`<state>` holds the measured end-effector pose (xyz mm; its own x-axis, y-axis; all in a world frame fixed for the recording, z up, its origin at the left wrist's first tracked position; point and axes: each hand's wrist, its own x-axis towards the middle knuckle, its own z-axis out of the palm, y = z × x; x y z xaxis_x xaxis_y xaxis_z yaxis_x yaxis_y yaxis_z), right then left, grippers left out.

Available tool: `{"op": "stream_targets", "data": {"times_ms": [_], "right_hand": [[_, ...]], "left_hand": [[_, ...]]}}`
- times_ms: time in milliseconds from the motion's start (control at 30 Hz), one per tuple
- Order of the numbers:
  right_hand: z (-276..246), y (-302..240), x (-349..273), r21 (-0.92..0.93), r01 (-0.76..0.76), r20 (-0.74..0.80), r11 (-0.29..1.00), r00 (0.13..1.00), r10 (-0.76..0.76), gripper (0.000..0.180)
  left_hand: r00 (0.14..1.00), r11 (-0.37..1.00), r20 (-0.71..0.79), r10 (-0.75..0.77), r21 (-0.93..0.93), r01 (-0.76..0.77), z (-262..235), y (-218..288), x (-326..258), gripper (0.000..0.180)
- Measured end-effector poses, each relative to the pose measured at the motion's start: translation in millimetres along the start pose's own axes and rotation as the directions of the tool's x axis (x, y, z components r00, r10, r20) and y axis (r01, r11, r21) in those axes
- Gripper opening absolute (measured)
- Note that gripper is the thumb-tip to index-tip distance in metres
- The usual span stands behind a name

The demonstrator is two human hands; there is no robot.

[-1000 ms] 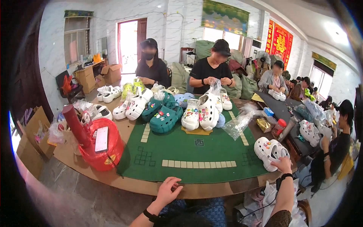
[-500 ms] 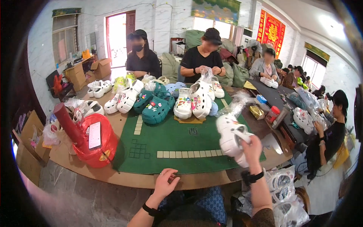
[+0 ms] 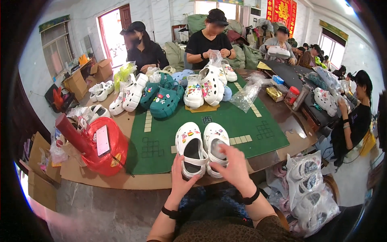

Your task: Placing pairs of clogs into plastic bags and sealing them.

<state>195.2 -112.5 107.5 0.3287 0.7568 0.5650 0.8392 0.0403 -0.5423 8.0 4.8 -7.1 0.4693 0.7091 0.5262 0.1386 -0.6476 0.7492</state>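
Observation:
Two white clogs stand side by side on the near part of the green mat, toes pointing away from me. Colourful charms dot the toe of the left clog (image 3: 189, 132); the right clog (image 3: 214, 131) has some whitish, see-through material inside, hard to make out. My left hand (image 3: 180, 181) is wrapped around the left clog's outer side near the heel. Over the heel opening of the right clog, my right hand (image 3: 236, 167) curls with thumb and forefinger around its strap area; part of its grip is hidden.
More charm-covered white clogs (image 3: 194, 94) and teal clogs (image 3: 165, 105) crowd the green mat's (image 3: 258, 125) far side. A phone (image 3: 102, 140) rests on a red plastic-wrapped bundle (image 3: 117, 161) at left. Clear plastic (image 3: 248, 94) lies at right; bagged clogs (image 3: 310, 189) are stacked beside me. Co-workers sit around.
My right hand has brought the white clogs from the right to the middle and set them down on the mat. My left hand, empty before, has moved onto the left clog.

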Motion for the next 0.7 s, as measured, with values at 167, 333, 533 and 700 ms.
{"op": "stream_targets", "data": {"times_ms": [167, 333, 533, 700], "right_hand": [[-5, 24, -7, -0.082, -0.083, -0.100, 0.993, 0.992, 0.075, 0.060], [31, 41, -9, -0.186, -0.098, -0.136, 0.978, 0.988, 0.073, 0.038], [38, 45, 3, -0.004, 0.038, -0.368, 0.999, 0.929, -0.036, 0.009], [30, 41, -19, 0.394, 0.146, -0.529, 0.907, 0.844, 0.094, 0.003]], "left_hand": [[0.999, 0.999, 0.032, -0.009, -0.039, 0.010, -8, 13, 3, 0.093], [0.998, 0.982, 0.039, 0.039, 0.182, -0.046, 5, 35, 6, 0.087], [0.999, 0.983, 0.009, 0.048, 0.176, -0.049, 13, 32, 2, 0.087], [1.000, 0.983, 0.028, 0.012, 0.182, -0.017, 14, 29, 0, 0.094]]}}
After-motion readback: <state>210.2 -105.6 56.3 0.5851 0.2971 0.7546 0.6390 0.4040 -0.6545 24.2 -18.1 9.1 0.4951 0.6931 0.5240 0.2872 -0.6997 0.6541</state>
